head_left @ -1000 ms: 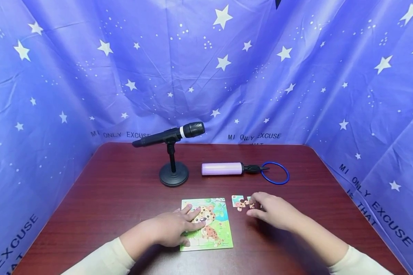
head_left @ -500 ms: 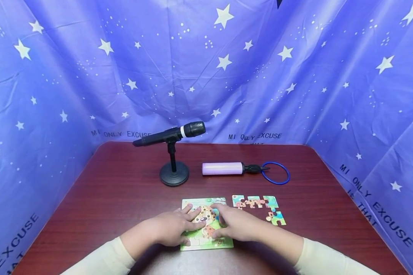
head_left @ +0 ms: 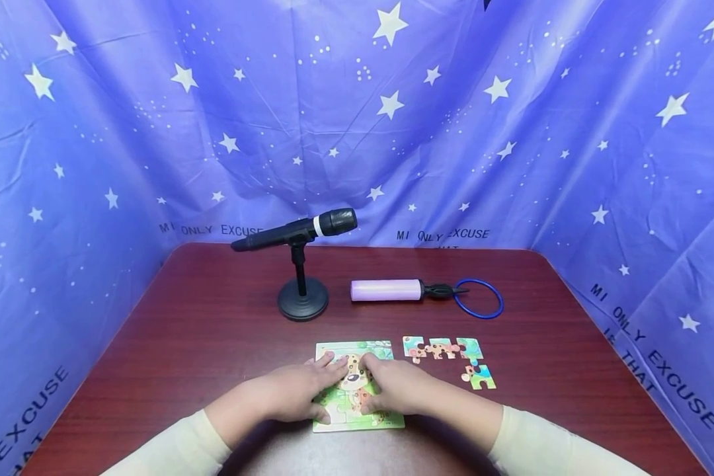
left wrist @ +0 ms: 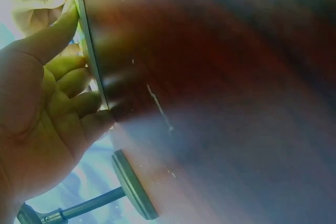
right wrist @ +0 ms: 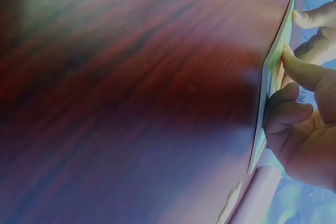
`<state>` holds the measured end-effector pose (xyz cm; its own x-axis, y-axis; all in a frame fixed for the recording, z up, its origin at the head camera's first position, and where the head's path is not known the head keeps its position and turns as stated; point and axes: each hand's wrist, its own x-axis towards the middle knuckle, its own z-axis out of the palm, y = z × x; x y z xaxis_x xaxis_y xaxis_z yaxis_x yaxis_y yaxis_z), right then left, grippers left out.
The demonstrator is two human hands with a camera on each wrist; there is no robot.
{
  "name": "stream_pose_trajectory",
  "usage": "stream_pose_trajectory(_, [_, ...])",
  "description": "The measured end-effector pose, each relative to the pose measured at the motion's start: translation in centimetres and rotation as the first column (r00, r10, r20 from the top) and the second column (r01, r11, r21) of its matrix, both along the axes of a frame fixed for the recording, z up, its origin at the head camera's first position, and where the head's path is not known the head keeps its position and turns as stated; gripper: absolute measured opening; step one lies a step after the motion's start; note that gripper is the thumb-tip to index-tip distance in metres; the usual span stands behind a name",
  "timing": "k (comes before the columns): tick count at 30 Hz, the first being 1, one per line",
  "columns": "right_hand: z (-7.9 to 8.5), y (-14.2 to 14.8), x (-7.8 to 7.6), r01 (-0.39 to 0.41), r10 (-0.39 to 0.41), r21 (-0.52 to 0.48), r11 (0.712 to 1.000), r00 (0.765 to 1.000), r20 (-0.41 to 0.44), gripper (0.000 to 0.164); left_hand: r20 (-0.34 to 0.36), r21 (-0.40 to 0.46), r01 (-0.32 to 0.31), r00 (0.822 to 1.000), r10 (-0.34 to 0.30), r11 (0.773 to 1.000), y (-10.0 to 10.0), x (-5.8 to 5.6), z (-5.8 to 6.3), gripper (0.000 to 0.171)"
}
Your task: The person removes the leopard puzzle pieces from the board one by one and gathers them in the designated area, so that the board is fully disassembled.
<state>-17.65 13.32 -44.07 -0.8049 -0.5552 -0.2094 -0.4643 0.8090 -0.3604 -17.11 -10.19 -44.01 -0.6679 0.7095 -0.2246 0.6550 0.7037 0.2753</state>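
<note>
A cartoon animal in yellow and orange with dark brown spots brightens a puzzle (head_left: pixel 356 391) bordered in pale green, while loose pieces (head_left: pixel 440 349) show teal, green and spotted orange. Cream sleeves (head_left: pixel 178 446) frame the scene above a dark reddish-brown desk (head_left: pixel 202 317) with streaked grain. A black microphone (head_left: pixel 270 235) banded in white tops a black stand (head_left: pixel 303 301) near a lilac pump (head_left: pixel 387 290) with black nozzle and a blue ring (head_left: pixel 479 317). Behind, a blue-violet curtain (head_left: pixel 309 125) carries white stars, white dots and black lettering.
</note>
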Motion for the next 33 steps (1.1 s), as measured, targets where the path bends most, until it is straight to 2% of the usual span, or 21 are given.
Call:
stream_pose_trajectory(4, [0.2,-0.3,0.0,0.015,-0.015,0.015,1.000,1.000,0.019,0.058,0.037,0.042,-0.069,0.997,0.068,0.997,-0.2,0.0,0.1,0.093])
stream_pose_trajectory(9, [0.1,-0.4,-0.1,0.024,-0.024,0.028,0.999,0.999,0.028,0.059,0.039,0.037,-0.063,0.997,0.062,0.997,-0.2,-0.1,0.0,0.095])
stream_pose_trajectory(18, [0.0,-0.2,0.2,0.042,-0.042,-0.029,0.999,0.999,0.003,0.063,0.028,0.028,-0.046,0.999,0.045,0.999,-0.1,-0.2,0.0,0.094])
stream_pose_trajectory(21, [0.1,-0.2,0.1,0.038,-0.040,-0.077,0.996,0.999,-0.025,0.054,0.034,0.024,-0.052,0.998,0.051,0.998,-0.2,-0.2,0.1,0.094])
stream_pose_trajectory(26, [0.1,-0.3,-0.6,0.042,-0.059,-0.230,0.972,0.996,-0.066,0.023,0.040,0.017,-0.068,0.997,0.067,0.998,-0.2,-0.3,0.2,0.096])
stream_pose_trajectory(28, [0.1,-0.3,-0.8,0.052,-0.066,-0.289,0.956,0.997,-0.039,0.015,0.038,0.021,-0.066,0.997,0.065,0.998,-0.2,-0.3,0.2,0.097])
stream_pose_trajectory(33, [0.7,0.4,-1.2,0.117,-0.061,-0.413,0.903,0.987,0.146,0.009,0.043,0.026,-0.061,0.997,0.060,0.998,-0.2,-0.2,0.1,0.096])
